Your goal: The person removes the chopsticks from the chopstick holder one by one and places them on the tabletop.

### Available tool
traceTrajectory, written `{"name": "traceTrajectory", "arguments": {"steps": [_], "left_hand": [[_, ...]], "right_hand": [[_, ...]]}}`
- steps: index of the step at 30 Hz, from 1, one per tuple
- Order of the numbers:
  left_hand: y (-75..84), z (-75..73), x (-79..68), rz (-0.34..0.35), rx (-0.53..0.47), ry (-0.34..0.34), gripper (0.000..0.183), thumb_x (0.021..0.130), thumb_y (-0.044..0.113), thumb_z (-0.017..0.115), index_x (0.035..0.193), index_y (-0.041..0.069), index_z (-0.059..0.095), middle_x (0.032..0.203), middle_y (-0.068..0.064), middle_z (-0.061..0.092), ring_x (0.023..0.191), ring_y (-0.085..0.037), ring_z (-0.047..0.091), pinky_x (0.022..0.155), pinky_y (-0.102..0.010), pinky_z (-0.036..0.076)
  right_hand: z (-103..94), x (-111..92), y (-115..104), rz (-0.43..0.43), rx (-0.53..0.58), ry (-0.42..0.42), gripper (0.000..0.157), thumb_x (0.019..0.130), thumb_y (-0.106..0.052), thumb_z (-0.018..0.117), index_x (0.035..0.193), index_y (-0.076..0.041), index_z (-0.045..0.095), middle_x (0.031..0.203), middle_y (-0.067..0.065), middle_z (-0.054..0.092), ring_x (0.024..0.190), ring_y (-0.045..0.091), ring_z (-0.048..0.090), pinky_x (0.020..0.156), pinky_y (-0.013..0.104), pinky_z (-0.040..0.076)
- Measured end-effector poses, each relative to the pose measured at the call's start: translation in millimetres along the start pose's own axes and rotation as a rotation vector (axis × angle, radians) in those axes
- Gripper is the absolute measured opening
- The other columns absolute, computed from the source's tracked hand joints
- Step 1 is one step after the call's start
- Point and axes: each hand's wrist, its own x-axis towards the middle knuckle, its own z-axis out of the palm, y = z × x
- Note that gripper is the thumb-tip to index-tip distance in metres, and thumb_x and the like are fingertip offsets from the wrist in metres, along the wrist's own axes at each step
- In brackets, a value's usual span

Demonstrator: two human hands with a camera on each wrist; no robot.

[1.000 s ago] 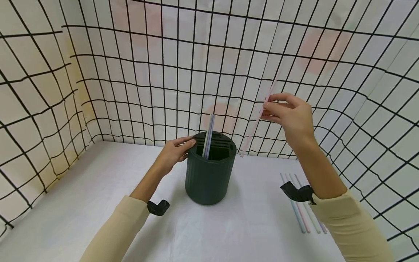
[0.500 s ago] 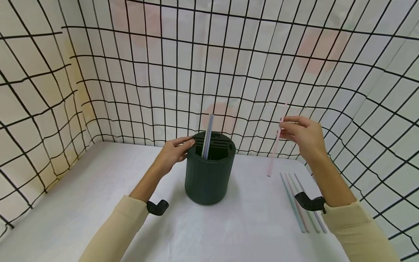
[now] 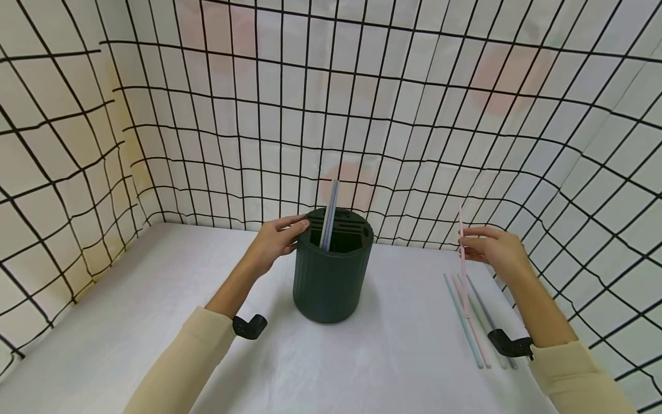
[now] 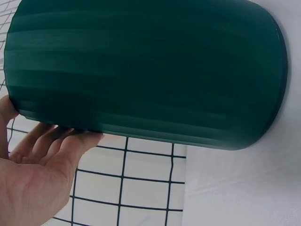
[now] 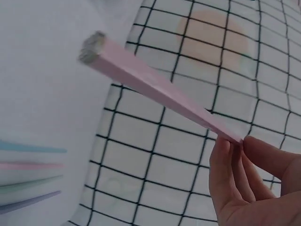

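A dark green utensil holder (image 3: 331, 290) stands upright, with slots and a larger opening in its top. Several pale chopsticks (image 3: 330, 218) lean in that opening. My left hand (image 3: 268, 244) holds the holder's left side near the top, thumb at the rim and fingertips against the ribbed wall (image 4: 141, 70). Off to the right, my right hand (image 3: 495, 253) pinches a pink chopstick (image 3: 463, 276) between thumb and fingers. In the right wrist view the chopstick (image 5: 155, 87) has a square end pointing away from the hand. Its lower end overlaps the lying chopsticks in the head view.
Several pastel chopsticks, among them a blue one (image 3: 462, 319), lie side by side on the white table (image 3: 403, 345) at right. Black wire mesh (image 3: 289, 132) encloses the back and both sides. A black wrist camera (image 3: 509, 344) sits over the lying chopsticks in view.
My right hand has moved down and to the right with the pink chopstick, from beside the holder to over the lying chopsticks. The chopstick is more upright. The left hand and holder stay put.
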Motion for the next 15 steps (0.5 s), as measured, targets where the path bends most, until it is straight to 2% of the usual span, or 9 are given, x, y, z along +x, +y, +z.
{"name": "traceTrajectory", "arguments": {"steps": [4,8,11,15], "left_hand": [[0.1,0.0,-0.2,-0.002,0.002,0.000,0.056,0.099,0.041,0.066,0.147,0.014,0.055,0.148,-0.011,0.055,0.136,-0.028,0.056,0.109,-0.042,0.050],[0.8,-0.1,-0.6,-0.004,-0.004,-0.002,0.057,0.098,0.041,0.067,0.147,0.014,0.055,0.148,-0.011,0.055,0.136,-0.029,0.056,0.109,-0.043,0.050],[1.4,0.0,-1.1,-0.001,-0.009,-0.008,0.057,0.099,0.041,0.067,0.147,0.014,0.055,0.149,-0.012,0.055,0.136,-0.029,0.056,0.109,-0.043,0.050],[0.5,-0.2,-0.5,0.003,-0.008,-0.011,0.057,0.099,0.041,0.067,0.147,0.013,0.055,0.149,-0.012,0.054,0.136,-0.029,0.055,0.109,-0.044,0.049]], "right_hand": [[-4.4,3,24,0.033,0.013,-0.076,0.048,0.099,-0.024,0.069,0.135,0.005,0.057,0.089,-0.015,0.075,0.085,0.009,0.076,0.080,0.025,0.063],[-5.2,6,46,0.048,0.021,-0.137,0.054,0.099,-0.020,0.068,0.139,0.013,0.051,0.094,-0.011,0.074,0.086,0.009,0.075,0.080,0.026,0.063],[-3.9,9,62,0.081,0.035,-0.162,0.057,0.099,-0.015,0.068,0.140,0.017,0.047,0.096,-0.009,0.075,0.086,0.010,0.075,0.079,0.027,0.063],[-0.7,12,83,0.117,0.011,-0.175,0.055,0.098,-0.015,0.068,0.140,0.016,0.049,0.099,-0.005,0.076,0.085,0.011,0.075,0.079,0.028,0.063]]}}
